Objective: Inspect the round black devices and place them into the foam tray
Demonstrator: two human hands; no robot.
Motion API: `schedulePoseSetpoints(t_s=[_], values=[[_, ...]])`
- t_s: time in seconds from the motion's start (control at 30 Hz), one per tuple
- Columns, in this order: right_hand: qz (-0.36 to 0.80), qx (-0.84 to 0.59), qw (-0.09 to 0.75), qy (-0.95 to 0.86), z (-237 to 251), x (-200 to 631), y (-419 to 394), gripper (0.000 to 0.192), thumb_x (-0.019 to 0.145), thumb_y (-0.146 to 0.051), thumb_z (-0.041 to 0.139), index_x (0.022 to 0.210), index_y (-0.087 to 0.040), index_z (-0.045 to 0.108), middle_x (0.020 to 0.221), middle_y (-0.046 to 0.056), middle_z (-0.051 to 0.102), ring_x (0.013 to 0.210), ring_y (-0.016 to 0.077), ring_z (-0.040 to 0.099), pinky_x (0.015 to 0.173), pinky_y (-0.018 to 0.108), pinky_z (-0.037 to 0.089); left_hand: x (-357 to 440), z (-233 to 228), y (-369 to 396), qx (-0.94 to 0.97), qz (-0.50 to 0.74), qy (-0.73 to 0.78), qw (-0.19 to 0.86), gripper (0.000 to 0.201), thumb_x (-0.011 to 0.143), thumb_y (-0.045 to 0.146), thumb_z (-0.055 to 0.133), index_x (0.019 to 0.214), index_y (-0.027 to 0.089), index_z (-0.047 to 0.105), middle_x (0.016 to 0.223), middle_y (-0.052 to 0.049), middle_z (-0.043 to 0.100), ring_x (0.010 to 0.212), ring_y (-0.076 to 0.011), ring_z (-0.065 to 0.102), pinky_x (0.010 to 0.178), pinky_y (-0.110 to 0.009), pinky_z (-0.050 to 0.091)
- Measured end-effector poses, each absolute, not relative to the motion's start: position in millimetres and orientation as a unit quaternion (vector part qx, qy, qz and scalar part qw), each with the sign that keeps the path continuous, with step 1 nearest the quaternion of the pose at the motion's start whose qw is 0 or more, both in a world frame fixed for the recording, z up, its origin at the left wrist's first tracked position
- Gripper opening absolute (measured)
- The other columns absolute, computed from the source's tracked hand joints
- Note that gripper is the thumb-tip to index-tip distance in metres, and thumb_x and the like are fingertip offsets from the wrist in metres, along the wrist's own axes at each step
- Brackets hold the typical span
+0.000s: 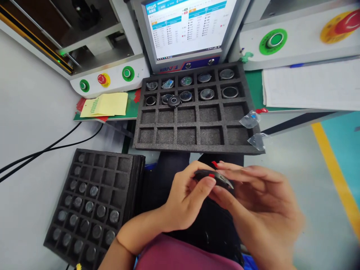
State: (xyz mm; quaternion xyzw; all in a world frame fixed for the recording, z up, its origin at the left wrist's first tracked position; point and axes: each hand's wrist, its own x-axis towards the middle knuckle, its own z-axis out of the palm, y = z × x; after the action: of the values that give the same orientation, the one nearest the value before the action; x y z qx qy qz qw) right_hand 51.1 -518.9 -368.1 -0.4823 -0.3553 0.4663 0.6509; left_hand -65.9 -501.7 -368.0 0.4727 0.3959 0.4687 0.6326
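Observation:
My left hand (187, 197) pinches a dark round watch case (221, 179) between thumb and fingers, tilted nearly edge-on above my lap. My right hand (261, 206) grips its right side, the thumb below and the fingers over the top. A small red strip shows on the case's edge, and a red tab (215, 164) sticks up by my right fingertips. The face of the case is turned out of sight. Beyond my hands is a dark foam tray (197, 149) with round watch cases in its two far rows. One case (174, 101) rests across a divider, back side up.
A second foam tray (123, 180) with several round pieces sits at lower left on a stack. Clear film scraps (257, 141) cling to the near tray's right edge. A monitor (191, 28), button panels (109, 77), yellow notes (105, 105) and paper (312, 84) stand around.

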Motion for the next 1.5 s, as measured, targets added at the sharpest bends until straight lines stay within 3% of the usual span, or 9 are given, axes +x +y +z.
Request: schedulePoseSetpoints(t_s=[0.1, 0.2, 0.3, 0.5, 0.77, 1.03, 1.2, 1.4, 1.5], values=[[0.479, -0.478, 0.65, -0.346, -369, 50, -520, 0.044, 0.069, -0.003, 0.079, 0.101, -0.031, 0.067, 0.089, -0.005, 0.076, 0.094, 0.0132, 0.072, 0.086, 0.023, 0.059, -64, -367, -500, 0.502, 0.473, 0.405, 0.601, 0.026, 0.096, 0.042, 0.052, 0.09, 0.017, 0.058, 0.069, 0.0, 0.064, 0.056, -0.0113, 0.065, 0.05, -0.02, 0.053], [0.531, -0.448, 0.646, -0.316, -370, 47, -521, 0.039, 0.077, -0.009, 0.075, 0.107, -0.032, 0.066, 0.096, -0.003, 0.075, 0.095, 0.0159, 0.072, 0.083, 0.028, 0.06, -64, -366, -501, 0.556, 0.487, 0.412, 0.533, 0.021, 0.098, 0.036, 0.05, 0.09, 0.018, 0.057, 0.065, 0.002, 0.062, 0.05, -0.0092, 0.061, 0.047, -0.019, 0.051], [0.592, -0.416, 0.636, -0.271, -370, 44, -519, 0.029, 0.085, -0.016, 0.07, 0.109, -0.032, 0.065, 0.101, -0.002, 0.074, 0.095, 0.0138, 0.071, 0.084, 0.026, 0.059, -64, -366, -503, 0.599, 0.483, 0.417, 0.484, 0.017, 0.099, 0.03, 0.046, 0.095, 0.017, 0.057, 0.069, 0.001, 0.064, 0.055, -0.009, 0.063, 0.053, -0.019, 0.053], [0.602, -0.4, 0.648, -0.239, -367, 36, -515, 0.025, 0.082, -0.017, 0.073, 0.102, -0.029, 0.065, 0.097, -0.003, 0.074, 0.091, 0.0116, 0.07, 0.084, 0.023, 0.058, -65, -364, -506, 0.642, 0.448, 0.427, 0.452, 0.02, 0.099, 0.026, 0.045, 0.106, 0.014, 0.059, 0.104, -0.012, 0.073, 0.096, -0.0191, 0.071, 0.082, -0.028, 0.058], [0.592, -0.405, 0.668, -0.196, -358, 27, -514, 0.021, 0.083, -0.014, 0.063, 0.097, -0.029, 0.063, 0.088, -0.002, 0.072, 0.084, 0.0141, 0.069, 0.08, 0.032, 0.062, -67, -374, -507, 0.696, 0.435, 0.437, 0.368, 0.028, 0.097, 0.039, 0.048, 0.112, 0.022, 0.064, 0.092, -0.006, 0.076, 0.076, -0.0202, 0.074, 0.061, -0.026, 0.059], [0.612, -0.396, 0.643, -0.234, -359, 33, -515, 0.023, 0.082, -0.019, 0.067, 0.101, -0.03, 0.062, 0.089, -0.001, 0.069, 0.084, 0.0162, 0.069, 0.083, 0.037, 0.061, -71, -372, -507, 0.726, 0.44, 0.413, 0.33, 0.035, 0.099, 0.038, 0.044, 0.129, 0.028, 0.058, 0.097, -0.004, 0.077, 0.082, -0.0203, 0.075, 0.069, -0.027, 0.061], [0.613, -0.399, 0.66, -0.173, -355, 27, -512, 0.024, 0.076, -0.009, 0.062, 0.09, -0.027, 0.064, 0.082, -0.003, 0.066, 0.078, 0.0124, 0.066, 0.077, 0.029, 0.061, -70, -375, -510, 0.735, 0.432, 0.428, 0.301, 0.036, 0.099, 0.036, 0.045, 0.131, 0.025, 0.057, 0.096, -0.005, 0.077, 0.08, -0.0214, 0.075, 0.065, -0.027, 0.06], [0.629, -0.372, 0.671, -0.131, -354, 24, -511, 0.02, 0.071, -0.009, 0.059, 0.082, -0.026, 0.062, 0.077, -0.004, 0.06, 0.071, 0.011, 0.062, 0.069, 0.027, 0.06, -71, -382, -508, 0.8, 0.406, 0.388, 0.211, 0.056, 0.097, 0.033, 0.048, 0.15, 0.02, 0.035, 0.1, -0.008, 0.078, 0.066, -0.0207, 0.073, 0.053, -0.027, 0.055], [0.622, -0.378, 0.67, -0.144, -357, 26, -515, 0.017, 0.075, -0.013, 0.061, 0.085, -0.027, 0.062, 0.079, -0.004, 0.06, 0.074, 0.0112, 0.062, 0.072, 0.027, 0.06, -72, -384, -509, 0.79, 0.407, 0.392, 0.24, 0.05, 0.095, 0.033, 0.05, 0.144, 0.023, 0.043, 0.104, -0.009, 0.076, 0.072, -0.0228, 0.074, 0.055, -0.028, 0.055]])
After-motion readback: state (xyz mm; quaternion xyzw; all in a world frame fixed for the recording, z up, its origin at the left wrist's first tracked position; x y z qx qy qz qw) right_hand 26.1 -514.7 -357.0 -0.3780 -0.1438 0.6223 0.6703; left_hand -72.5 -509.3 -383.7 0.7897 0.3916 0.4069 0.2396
